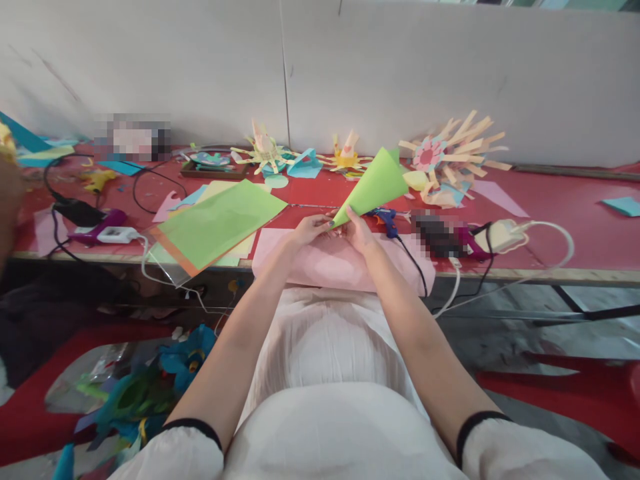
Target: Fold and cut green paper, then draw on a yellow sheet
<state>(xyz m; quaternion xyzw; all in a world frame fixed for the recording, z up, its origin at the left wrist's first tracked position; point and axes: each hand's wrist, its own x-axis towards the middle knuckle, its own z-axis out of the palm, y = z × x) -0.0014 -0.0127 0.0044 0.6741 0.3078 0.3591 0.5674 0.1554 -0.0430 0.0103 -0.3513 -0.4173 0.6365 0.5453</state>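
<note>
A light green paper cone point(376, 183) is held between my two hands, its narrow tip toward me and its wide end pointing up and to the right. My left hand point(314, 230) pinches near the tip. On the cone's right side, my right hand point(359, 229) grips it with the thumb along the paper. Beneath both hands lies a pink sheet point(300, 259) that bends over the table's front edge. A blue glue gun point(384, 220) rests just right of my right hand. Left of my left hand is a stack topped by a green sheet point(225, 220).
Paper crafts with fringed strips point(265, 150) and a pink flower point(427, 155) stand along the back of the red table point(560, 200). Power strips point(107, 230) and cables lie on both sides. Someone's dark clothing shows at far left. Red stools point(590, 400) stand below.
</note>
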